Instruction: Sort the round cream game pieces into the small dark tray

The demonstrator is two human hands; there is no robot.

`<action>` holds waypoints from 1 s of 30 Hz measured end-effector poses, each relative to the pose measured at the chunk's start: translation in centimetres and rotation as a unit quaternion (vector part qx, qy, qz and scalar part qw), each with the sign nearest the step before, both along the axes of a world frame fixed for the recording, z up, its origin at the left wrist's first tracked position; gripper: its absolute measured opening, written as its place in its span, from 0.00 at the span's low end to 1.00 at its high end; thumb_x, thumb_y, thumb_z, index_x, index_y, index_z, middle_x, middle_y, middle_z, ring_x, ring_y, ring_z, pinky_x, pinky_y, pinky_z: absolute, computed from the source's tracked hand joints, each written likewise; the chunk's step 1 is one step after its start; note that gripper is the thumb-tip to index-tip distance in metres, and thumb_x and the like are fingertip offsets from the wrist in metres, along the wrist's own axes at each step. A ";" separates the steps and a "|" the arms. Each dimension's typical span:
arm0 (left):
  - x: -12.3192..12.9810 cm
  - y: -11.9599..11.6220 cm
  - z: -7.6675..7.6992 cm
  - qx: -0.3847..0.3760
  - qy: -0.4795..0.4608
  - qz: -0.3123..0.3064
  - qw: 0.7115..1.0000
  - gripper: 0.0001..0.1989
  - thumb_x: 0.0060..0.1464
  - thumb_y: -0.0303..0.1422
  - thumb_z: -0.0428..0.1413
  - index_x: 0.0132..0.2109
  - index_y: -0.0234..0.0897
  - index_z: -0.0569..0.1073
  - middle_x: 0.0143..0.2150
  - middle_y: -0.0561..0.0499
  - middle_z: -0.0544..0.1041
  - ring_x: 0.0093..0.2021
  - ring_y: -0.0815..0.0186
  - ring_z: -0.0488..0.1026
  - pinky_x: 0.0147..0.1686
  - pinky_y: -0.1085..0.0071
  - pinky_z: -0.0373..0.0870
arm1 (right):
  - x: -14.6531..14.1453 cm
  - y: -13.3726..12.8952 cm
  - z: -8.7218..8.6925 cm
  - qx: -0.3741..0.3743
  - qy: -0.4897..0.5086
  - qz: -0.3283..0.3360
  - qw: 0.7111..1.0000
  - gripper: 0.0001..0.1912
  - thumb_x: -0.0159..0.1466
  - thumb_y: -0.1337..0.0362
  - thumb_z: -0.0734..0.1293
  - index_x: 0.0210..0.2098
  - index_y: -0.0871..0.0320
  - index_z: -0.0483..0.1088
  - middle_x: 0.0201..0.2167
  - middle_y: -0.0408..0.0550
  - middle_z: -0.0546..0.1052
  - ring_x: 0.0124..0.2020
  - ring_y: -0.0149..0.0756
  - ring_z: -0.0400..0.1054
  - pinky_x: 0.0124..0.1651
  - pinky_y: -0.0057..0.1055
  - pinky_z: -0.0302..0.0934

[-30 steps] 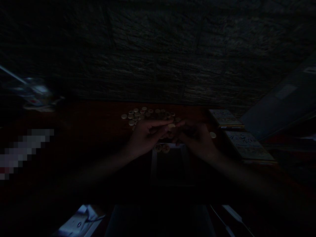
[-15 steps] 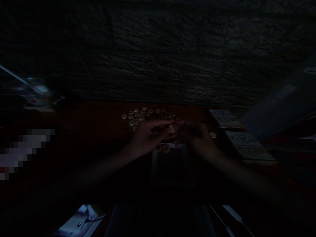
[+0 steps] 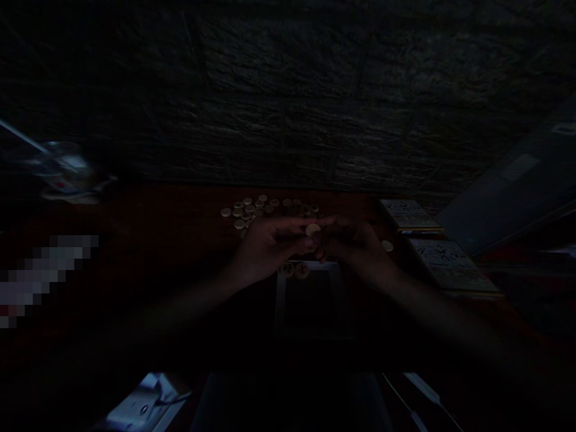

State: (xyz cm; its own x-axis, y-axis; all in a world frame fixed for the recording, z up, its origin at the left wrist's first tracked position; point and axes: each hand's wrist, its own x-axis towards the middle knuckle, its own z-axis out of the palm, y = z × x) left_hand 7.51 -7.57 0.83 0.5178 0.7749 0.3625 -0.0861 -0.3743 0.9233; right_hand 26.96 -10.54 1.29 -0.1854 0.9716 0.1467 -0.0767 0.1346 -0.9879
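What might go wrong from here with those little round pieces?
The pale disc at the fingertips of the left hand and right hand might slip, since the grip looks shallow. The two marked Chinese chess pieces by the frame's far rim sit just below the hands, so a knuckle might nudge them. The lone disc beside the right hand might get brushed aside, especially in such dim light.

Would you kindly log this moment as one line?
left hand: at round piece | right hand: beside it | tray: two pieces at far edge
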 end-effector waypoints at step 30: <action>-0.2 0.1 -0.4 0.059 0.053 0.043 0.996 0.15 0.57 0.34 0.66 0.51 0.38 0.80 0.42 0.48 0.86 0.41 0.63 0.84 0.44 0.70 0.80 | 0.1 0.0 0.1 -0.020 0.008 -0.005 1.000 0.09 0.57 0.61 0.77 0.35 0.59 0.79 0.25 0.43 0.80 0.21 0.29 0.73 0.26 0.26 0.69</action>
